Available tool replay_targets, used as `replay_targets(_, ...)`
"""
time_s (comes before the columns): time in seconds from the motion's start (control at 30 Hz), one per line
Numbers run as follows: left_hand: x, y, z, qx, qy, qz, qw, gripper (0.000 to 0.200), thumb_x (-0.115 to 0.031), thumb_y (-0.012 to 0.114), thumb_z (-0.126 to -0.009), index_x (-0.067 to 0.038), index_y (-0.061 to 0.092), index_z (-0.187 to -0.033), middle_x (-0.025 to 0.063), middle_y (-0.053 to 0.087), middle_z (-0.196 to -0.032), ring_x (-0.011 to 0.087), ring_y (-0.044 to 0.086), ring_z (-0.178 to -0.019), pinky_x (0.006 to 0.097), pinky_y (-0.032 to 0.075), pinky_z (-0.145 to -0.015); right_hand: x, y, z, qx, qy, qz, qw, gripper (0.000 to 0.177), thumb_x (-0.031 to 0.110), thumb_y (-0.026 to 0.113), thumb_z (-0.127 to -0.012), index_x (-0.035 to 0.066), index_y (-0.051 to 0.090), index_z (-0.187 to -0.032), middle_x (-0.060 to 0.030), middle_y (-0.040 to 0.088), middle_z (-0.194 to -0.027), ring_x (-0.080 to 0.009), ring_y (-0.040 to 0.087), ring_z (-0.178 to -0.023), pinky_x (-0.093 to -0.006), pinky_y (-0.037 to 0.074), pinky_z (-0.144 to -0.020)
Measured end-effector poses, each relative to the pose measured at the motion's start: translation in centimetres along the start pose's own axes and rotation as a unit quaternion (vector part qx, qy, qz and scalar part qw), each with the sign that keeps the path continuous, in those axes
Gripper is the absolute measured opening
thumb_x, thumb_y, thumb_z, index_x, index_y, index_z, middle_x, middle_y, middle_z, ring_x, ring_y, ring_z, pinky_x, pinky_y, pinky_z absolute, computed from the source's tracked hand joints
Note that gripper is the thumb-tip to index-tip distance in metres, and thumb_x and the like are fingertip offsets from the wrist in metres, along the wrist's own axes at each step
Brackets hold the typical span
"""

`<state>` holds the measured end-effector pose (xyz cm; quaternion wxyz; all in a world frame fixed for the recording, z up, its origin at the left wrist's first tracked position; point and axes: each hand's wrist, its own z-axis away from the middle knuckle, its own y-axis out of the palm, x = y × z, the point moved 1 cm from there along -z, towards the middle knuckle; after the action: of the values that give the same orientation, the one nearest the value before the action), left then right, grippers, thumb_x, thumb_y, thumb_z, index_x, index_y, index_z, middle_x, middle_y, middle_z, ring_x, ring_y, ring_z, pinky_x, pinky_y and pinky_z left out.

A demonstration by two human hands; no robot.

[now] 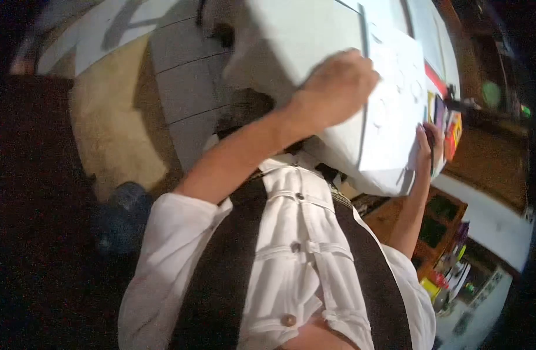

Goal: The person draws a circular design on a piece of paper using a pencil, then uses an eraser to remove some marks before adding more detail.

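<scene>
My left hand (344,84) is over the left edge of a white sheet with faint drawn marks (390,140), its fingers curled together. Whatever they may hold is hidden and blurred. The sheet lies on a pale covered surface (303,35). At the sheet's right edge, my right hand (432,143) has its fingers curled round a small dark object that I cannot make out.
Colourful packets (453,137) and a red strip (435,79) lie beyond the sheet on the right. A wooden shelf unit (440,224) with assorted items stands at the lower right. Grey tiled floor (183,76) shows at the left.
</scene>
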<state>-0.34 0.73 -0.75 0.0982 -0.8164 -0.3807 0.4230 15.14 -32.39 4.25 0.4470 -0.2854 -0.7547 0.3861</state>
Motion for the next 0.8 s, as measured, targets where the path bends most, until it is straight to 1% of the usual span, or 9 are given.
replay_targets(0.03, -0.3, -0.6, 0.0, 0.012, 0.005, -0.001, 1.000, 0.003, -0.004, 0.067, -0.084, -0.002, 0.069, -0.084, 0.0140, 0.069, -0.093, 0.0313, 0.063, -0.094, 0.0415, 0.054, -0.086, 0.9, 0.0, 0.3, 0.000, 0.015, -0.006, 1.000, 0.033, 0.021, 0.079, -0.087, 0.005, 0.073, -0.115, -0.0074, 0.071, -0.101, -0.0172, 0.064, -0.093, -0.0291, 0.052, -0.084)
replay_targets(0.13, -0.4, -0.9, -0.1, 0.042, 0.001, 0.006, 0.999, 0.021, -0.011, 0.079, -0.077, -0.001, 0.073, -0.095, 0.0122, 0.071, -0.098, 0.0312, 0.063, -0.097, 0.0419, 0.052, -0.089, 2.9, -0.2, 0.6, 0.016, 0.039, -0.067, 0.997, 0.026, 0.013, 0.076, -0.090, 0.001, 0.071, -0.113, -0.0050, 0.070, -0.100, -0.0140, 0.063, -0.090, -0.0262, 0.050, -0.081)
replay_targets(0.2, -0.7, -1.7, -0.4, 0.048, 0.008, 0.019, 0.999, 0.023, -0.012, 0.080, -0.077, -0.001, 0.073, -0.097, 0.0124, 0.071, -0.100, 0.0313, 0.064, -0.098, 0.0426, 0.052, -0.089, 3.3, -0.1, 0.9, 0.012, 0.038, -0.099, 0.994, 0.025, 0.012, 0.076, -0.091, 0.000, 0.071, -0.113, -0.0048, 0.071, -0.099, -0.0113, 0.062, -0.089, -0.0246, 0.049, -0.079)
replay_targets(0.27, -0.8, -2.3, -0.5, 0.055, 0.012, 0.029, 0.998, 0.026, -0.013, 0.080, -0.077, -0.001, 0.073, -0.098, 0.0126, 0.071, -0.101, 0.0314, 0.064, -0.099, 0.0432, 0.052, -0.088, 2.4, -0.3, 0.8, 0.025, 0.095, -0.120, 0.988, 0.026, 0.013, 0.076, -0.091, 0.000, 0.072, -0.114, -0.0055, 0.071, -0.098, -0.0107, 0.062, -0.088, -0.0249, 0.050, -0.081)
replay_targets(0.4, -1.5, -3.9, -1.0, 0.091, 0.012, 0.011, 0.996, 0.029, -0.011, 0.083, -0.073, -0.001, 0.073, -0.099, 0.0124, 0.071, -0.104, 0.0311, 0.064, -0.098, 0.0408, 0.052, -0.086, 2.5, -0.3, 1.1, 0.028, 0.123, -0.185, 0.975, 0.027, 0.012, 0.077, -0.090, 0.001, 0.072, -0.114, -0.0062, 0.072, -0.098, -0.0113, 0.063, -0.087, -0.0250, 0.050, -0.081)
replay_targets(0.47, -1.6, -4.7, -1.2, 0.114, -0.031, 0.017, 0.993, 0.030, -0.009, 0.084, -0.073, -0.001, 0.073, -0.100, 0.0118, 0.070, -0.104, 0.0302, 0.064, -0.097, 0.0391, 0.052, -0.084, 3.0, -0.1, 1.4, 0.017, 0.097, -0.219, 0.971, 0.028, 0.010, 0.076, -0.089, 0.000, 0.072, -0.115, -0.0069, 0.072, -0.099, -0.0116, 0.065, -0.089, -0.0242, 0.050, -0.082)
replay_targets(0.5, -1.5, -4.9, -1.5, 0.109, -0.006, 0.004, 0.994, 0.030, -0.007, 0.083, -0.074, -0.001, 0.073, -0.101, 0.0112, 0.070, -0.103, 0.0295, 0.064, -0.097, 0.0380, 0.052, -0.082, 2.9, 0.0, 1.4, 0.011, 0.086, -0.231, 0.969, 0.026, 0.008, 0.075, -0.089, -0.001, 0.072, -0.114, -0.0098, 0.073, -0.105, -0.0133, 0.068, -0.093, -0.0255, 0.052, -0.085)
replay_targets(0.73, -1.3, -6.0, -2.8, 0.184, -0.011, -0.032, 0.982, 0.024, -0.008, 0.081, -0.078, 0.001, 0.072, -0.099, 0.0110, 0.069, -0.102, 0.0284, 0.064, -0.098, 0.0374, 0.052, -0.082, 4.0, 0.7, 1.8, -0.019, 0.081, -0.306, 0.948, 0.023, 0.001, 0.072, -0.088, -0.002, 0.070, -0.111, -0.0165, 0.073, -0.117, -0.0174, 0.072, -0.097, -0.0296, 0.057, -0.090)
replay_targets(0.8, -1.2, -6.4, -3.5, 0.210, 0.036, -0.055, 0.975, 0.022, -0.010, 0.080, -0.081, 0.001, 0.072, -0.099, 0.0115, 0.069, -0.102, 0.0272, 0.065, -0.093, 0.0376, 0.053, -0.079, 4.1, 0.5, 1.8, -0.019, 0.047, -0.284, 0.958, 0.024, -0.001, 0.071, -0.088, -0.002, 0.069, -0.112, -0.0167, 0.073, -0.117, -0.0176, 0.072, -0.097, -0.0291, 0.057, -0.089)
